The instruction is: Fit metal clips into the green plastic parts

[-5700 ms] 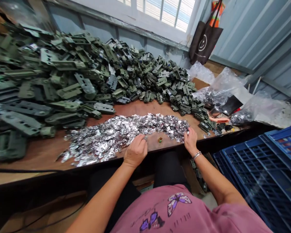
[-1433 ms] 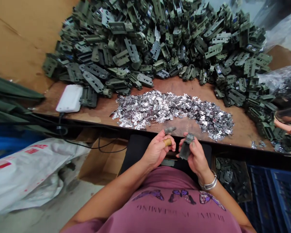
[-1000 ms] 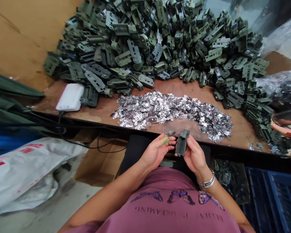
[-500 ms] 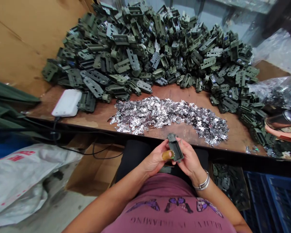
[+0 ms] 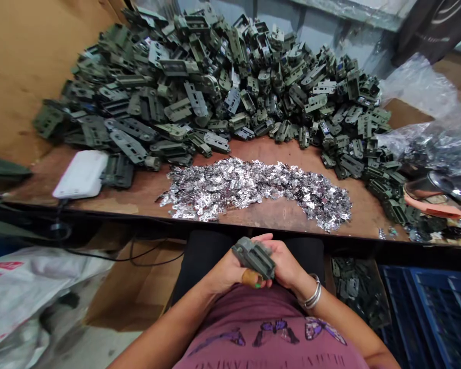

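Observation:
A dark green, box-like plastic housing (image 5: 255, 256) lies between my two hands, over my lap just in front of the table edge. My left hand (image 5: 228, 271) is closed on its near left side; the thumb wears a yellow-brown cover with a green spot at its end. From the right, my right hand (image 5: 288, 264) is closed around the housing's other side, its fingers partly hidden behind and under it. Beyond the hands, a heap of small shiny metal clips (image 5: 234, 184) is spread along the table.
Similar green housings (image 5: 200, 97) form a large pile at the back of the table (image 5: 265, 212). A white box with a cable (image 5: 80, 174) sits on the left. Clear plastic bags (image 5: 418, 87) and an orange-rimmed container (image 5: 434, 205) are at right. Below are a cardboard box (image 5: 126, 292) and blue crates (image 5: 426, 302).
The housing has turned over from its hollow side to its ribbed outer side. Both hands have moved slightly left and closer to my body, and the view has shifted.

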`<state>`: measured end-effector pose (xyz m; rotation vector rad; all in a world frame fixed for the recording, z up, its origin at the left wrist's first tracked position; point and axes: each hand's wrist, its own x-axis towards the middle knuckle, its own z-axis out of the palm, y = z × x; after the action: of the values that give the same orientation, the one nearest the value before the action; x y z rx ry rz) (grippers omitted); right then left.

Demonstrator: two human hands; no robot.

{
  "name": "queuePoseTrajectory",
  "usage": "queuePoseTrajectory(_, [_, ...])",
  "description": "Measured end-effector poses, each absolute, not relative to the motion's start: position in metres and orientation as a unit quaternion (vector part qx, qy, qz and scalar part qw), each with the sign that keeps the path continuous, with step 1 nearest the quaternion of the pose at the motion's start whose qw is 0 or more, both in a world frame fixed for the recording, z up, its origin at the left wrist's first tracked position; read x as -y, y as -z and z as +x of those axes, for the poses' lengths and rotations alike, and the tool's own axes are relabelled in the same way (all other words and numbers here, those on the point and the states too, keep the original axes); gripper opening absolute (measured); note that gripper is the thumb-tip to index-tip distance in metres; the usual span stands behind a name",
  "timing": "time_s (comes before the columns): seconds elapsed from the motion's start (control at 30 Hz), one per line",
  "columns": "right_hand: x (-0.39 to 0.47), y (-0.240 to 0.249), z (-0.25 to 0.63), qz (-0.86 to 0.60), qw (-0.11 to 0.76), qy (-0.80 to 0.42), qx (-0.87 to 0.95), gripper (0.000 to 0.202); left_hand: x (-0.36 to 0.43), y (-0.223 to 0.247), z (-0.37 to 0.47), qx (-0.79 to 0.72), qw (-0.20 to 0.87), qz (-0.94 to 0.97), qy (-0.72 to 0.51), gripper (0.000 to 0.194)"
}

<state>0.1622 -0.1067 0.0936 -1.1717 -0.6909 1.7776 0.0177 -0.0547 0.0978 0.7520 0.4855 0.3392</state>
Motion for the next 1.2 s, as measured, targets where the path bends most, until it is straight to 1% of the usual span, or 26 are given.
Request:
queuePoseTrajectory(0.03, [0.106,-0.093,0.171,-0.5,0.402,-0.701,0.314,0.039,0.053,-0.097,0.015,-0.249,0.88,0.359,-0.186,0.083])
queuePoseTrajectory(0.1, [0.098,-0.094,0.194,-0.571,0.364,-0.623,0.392,0.034,0.049,-0.094,0.01,-0.297,0.849,0.368,-0.236,0.07])
queuePoseTrajectory(0.13, [0.092,-0.095,0.207,-0.61,0.359,-0.557,0.436,0.027,0.047,-0.093,0.009,-0.322,0.831,0.377,-0.254,0.06])
queuePoseTrajectory(0.2, [0.072,-0.1,0.233,-0.674,0.345,-0.381,0.531,0.014,0.044,-0.09,0.008,-0.348,0.806,0.397,-0.269,0.043])
queuePoseTrajectory(0.23, [0.061,-0.102,0.243,-0.689,0.321,-0.301,0.576,0.011,0.043,-0.089,0.009,-0.352,0.798,0.406,-0.272,0.037])
queuePoseTrajectory(0.3, [0.038,-0.105,0.255,-0.704,0.247,-0.188,0.639,0.016,0.044,-0.088,0.011,-0.353,0.785,0.423,-0.284,0.03])
queuePoseTrajectory(0.37, [0.017,-0.106,0.257,-0.72,0.157,-0.132,0.663,0.017,0.045,-0.087,0.013,-0.355,0.776,0.431,-0.292,0.027])
queuePoseTrajectory(0.47, [-0.001,-0.105,0.25,-0.741,0.044,-0.095,0.663,0.018,0.046,-0.087,0.012,-0.363,0.768,0.439,-0.292,0.027])
queuePoseTrajectory(0.57, [-0.003,-0.106,0.247,-0.733,0.001,-0.089,0.675,0.019,0.042,-0.087,0.008,-0.373,0.754,0.455,-0.291,0.027])
queuePoseTrajectory(0.77, [0.022,-0.106,0.254,-0.7,-0.018,-0.124,0.703,0.016,0.031,-0.088,0.009,-0.423,0.721,0.462,-0.297,0.032])
queuePoseTrajectory(0.83, [0.029,-0.103,0.255,-0.697,-0.004,-0.133,0.705,0.015,0.03,-0.087,0.015,-0.432,0.717,0.459,-0.299,0.034])
queuePoseTrajectory(0.9, [0.036,-0.103,0.255,-0.692,0.051,-0.157,0.703,0.013,0.03,-0.086,0.021,-0.432,0.71,0.459,-0.313,0.035])
queuePoseTrajectory(1.0, [0.048,-0.109,0.249,-0.665,0.19,-0.238,0.682,0.01,0.031,-0.087,0.027,-0.433,0.689,0.476,-0.334,0.034])
queuePoseTrajectory(1.07, [0.057,-0.119,0.241,-0.633,0.265,-0.281,0.671,0.01,0.032,-0.089,0.029,-0.429,0.672,0.502,-0.334,0.034])
queuePoseTrajectory(1.13, [0.066,-0.129,0.231,-0.598,0.292,-0.281,0.691,0.01,0.034,-0.092,0.029,-0.423,0.651,0.537,-0.33,0.033])
queuePoseTrajectory(1.2, [0.072,-0.138,0.222,-0.572,0.277,-0.245,0.732,0.011,0.036,-0.093,0.028,-0.405,0.635,0.571,-0.327,0.032])
